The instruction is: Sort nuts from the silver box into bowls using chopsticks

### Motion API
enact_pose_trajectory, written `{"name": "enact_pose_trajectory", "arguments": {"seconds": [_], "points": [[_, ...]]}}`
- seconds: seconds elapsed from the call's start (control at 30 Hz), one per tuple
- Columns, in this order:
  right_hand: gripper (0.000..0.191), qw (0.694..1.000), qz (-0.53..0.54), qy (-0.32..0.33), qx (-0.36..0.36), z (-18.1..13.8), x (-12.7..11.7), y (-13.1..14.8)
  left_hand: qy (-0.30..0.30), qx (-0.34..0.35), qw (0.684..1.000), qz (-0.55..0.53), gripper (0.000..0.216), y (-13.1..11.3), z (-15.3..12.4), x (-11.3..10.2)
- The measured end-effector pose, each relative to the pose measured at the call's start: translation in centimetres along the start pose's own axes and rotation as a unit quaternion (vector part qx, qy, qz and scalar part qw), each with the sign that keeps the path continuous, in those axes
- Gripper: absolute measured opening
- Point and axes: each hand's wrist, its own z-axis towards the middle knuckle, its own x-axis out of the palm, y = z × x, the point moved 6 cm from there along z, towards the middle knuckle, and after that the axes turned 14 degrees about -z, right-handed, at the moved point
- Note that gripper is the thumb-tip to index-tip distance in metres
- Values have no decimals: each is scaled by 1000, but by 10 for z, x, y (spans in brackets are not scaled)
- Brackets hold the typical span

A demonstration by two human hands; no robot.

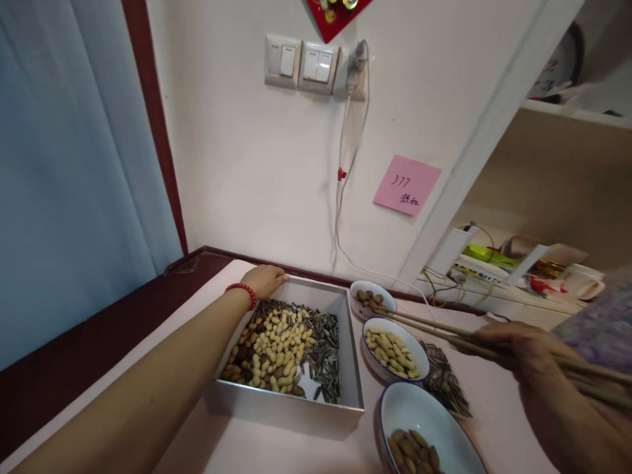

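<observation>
My left hand (265, 281), with a red bead bracelet at the wrist, grips the far left rim of a silver-grey box (353, 368). Inside the box lie mixed peanuts in shells (281, 339), dark striped sunflower seeds (326, 349) and brown nuts (241, 352). My right hand (548, 388) is closed around a pair of wooden chopsticks (425, 322). Their tips reach into the far bowl (358, 287), which holds round brown nuts (368, 299); whether they pinch one, I cannot tell. Nearer stands a bowl of peanuts (392, 352), then a larger bowl (439, 411) with brown almond-shaped nuts (413, 451).
Sunflower seeds (444, 378) are heaped right of the bowls on the pink tabletop (197, 434). Behind rises a wall with switches (316, 66), a hanging cable (340, 197) and a pink note (407, 184). Shelves with a router (481, 270) stand at right, a blue curtain (79, 164) at left.
</observation>
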Motion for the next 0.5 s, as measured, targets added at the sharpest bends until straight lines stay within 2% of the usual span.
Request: {"name": "enact_pose_trajectory", "arguments": {"seconds": [0.07, 0.13, 0.27, 0.33, 0.5], "points": [[26, 999, 11, 33, -11, 6, 21, 27, -2, -1, 1000, -1, 45, 0, -1, 0], [29, 995, 25, 92, -35, 9, 47, 47, -5, -5, 1000, -2, 45, 0, -1, 1], [36, 976, 42, 205, -67, 11, 95, 69, -8, -14, 1000, -3, 44, 2, -1, 2], [38, 971, 41, 224, -79, 13, 112, 74, -8, -14, 1000, -3, 44, 2, -2, 2], [40, 970, 23, 221, -95, 21, 142, 78, -10, -20, 1000, -6, 43, 1, -2, 2]]}}
